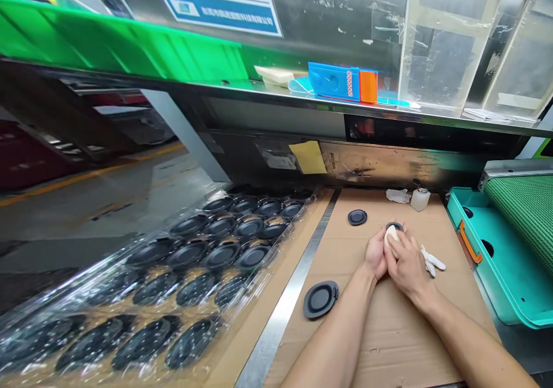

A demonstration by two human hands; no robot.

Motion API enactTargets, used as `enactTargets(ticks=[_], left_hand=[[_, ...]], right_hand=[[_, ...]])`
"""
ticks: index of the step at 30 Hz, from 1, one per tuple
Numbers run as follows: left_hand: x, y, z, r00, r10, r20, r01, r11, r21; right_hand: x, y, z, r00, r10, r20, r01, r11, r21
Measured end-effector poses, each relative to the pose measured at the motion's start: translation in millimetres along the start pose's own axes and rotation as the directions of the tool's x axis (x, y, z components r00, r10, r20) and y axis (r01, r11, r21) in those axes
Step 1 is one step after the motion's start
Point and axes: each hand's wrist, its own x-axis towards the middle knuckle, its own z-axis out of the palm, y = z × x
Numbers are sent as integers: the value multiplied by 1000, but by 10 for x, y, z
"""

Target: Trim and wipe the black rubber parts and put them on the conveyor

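Over the cardboard-covered bench, my left hand (377,256) is closed around a small black oval plastic part (394,225), most of it hidden by fingers. My right hand (406,266) pinches a white cloth (390,235) and presses it against that part's face. Beyond my hands lies a similar black oval part (357,217). A larger one with a raised ring, a black plastic piece (320,300), rests to the left of my left forearm. White gloves or cloth strips (432,260) lie just right of my right hand.
Clear plastic trays (263,272) with several black parts cover the left side. A teal bin (510,301) stands right, beside a green conveyor belt (525,203). A small bottle (420,198) and crumpled white cloth (398,195) sit at the back, below a metal shelf (276,97).
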Motion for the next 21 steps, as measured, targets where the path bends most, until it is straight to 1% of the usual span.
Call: enactTargets(ticks=[3,4,7,11,14,16,19,21], left_hand=[[-3,-1,0,999,45,14,-45,999,3],[-3,0,1,998,54,17,-54,999,5],[-4,10,8,998,54,24,-54,998,12],[-22,30,34,999,45,16,-45,999,12],[-38,42,48,1000,13,26,-13,1000,8],[-45,52,46,999,0,32,-1,1000,7],[-56,77,29,1000,-15,2,15,1000,14],[-61,100,18,1000,-26,-10,26,999,21]], right_hand=[[-9,-22,-19,997,52,-50,-50,998,36],[-11,-27,-28,997,53,-55,-50,998,46],[-15,-44,-51,1000,-4,-24,5,998,60],[-19,-75,-55,998,30,-48,-29,999,14],[-4,-38,-40,1000,-26,-17,25,999,-22],[44,87,-42,1000,-3,-26,2,999,-49],[143,426,-96,989,121,-81,-127,989,-81],[183,669,-166,978,187,-96,-196,976,-91]])
